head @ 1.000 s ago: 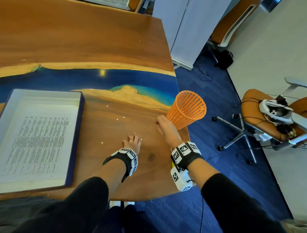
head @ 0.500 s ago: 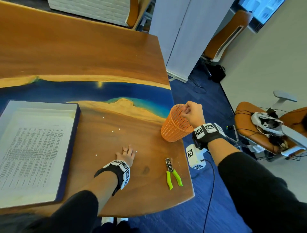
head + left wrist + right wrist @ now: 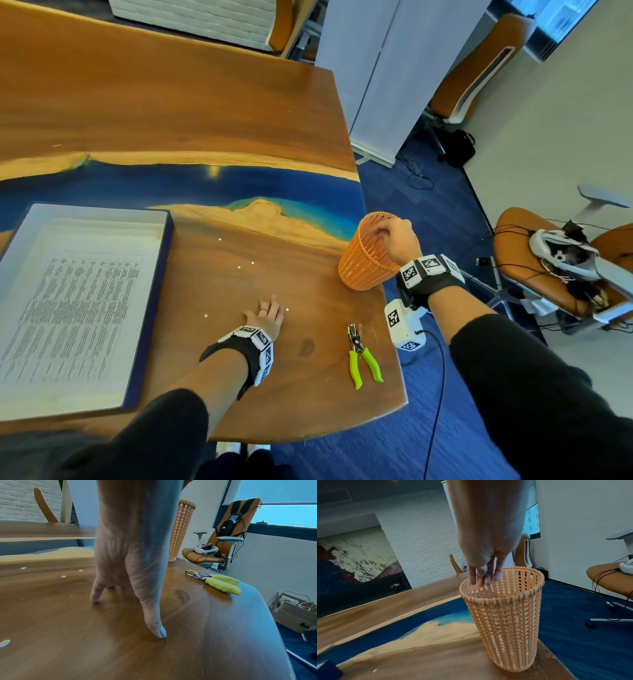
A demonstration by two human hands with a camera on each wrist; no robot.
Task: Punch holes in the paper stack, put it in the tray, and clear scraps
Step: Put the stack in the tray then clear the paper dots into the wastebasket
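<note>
An orange mesh basket (image 3: pixel 363 270) (image 3: pixel 508 628) stands on the table's right edge, leaning slightly. My right hand (image 3: pixel 390 236) (image 3: pixel 484 577) is on its rim, with bunched fingers reaching down into the mouth. Fingers spread, my left hand (image 3: pixel 269 313) (image 3: pixel 133 547) rests on the wood and holds nothing. Small white paper scraps (image 3: pixel 238 267) (image 3: pixel 63 576) dot the table around it. The green-handled hole punch (image 3: pixel 361 353) (image 3: pixel 216 580) lies near the right edge. The printed paper stack (image 3: pixel 75 308) lies inside the blue-walled tray (image 3: pixel 161 291) at left.
The basket's base sits close to the table's edge (image 3: pixel 387 308), with blue carpet below. An orange chair (image 3: pixel 534 274) loaded with cables and a headset stands at the right. A white partition (image 3: pixel 376 85) rises behind the table. A box of cables (image 3: pixel 295 615) sits on the floor.
My right hand brought the basket from a tilted position off the table edge to standing on the table, shifting from its base to its rim. The left hand stayed put.
</note>
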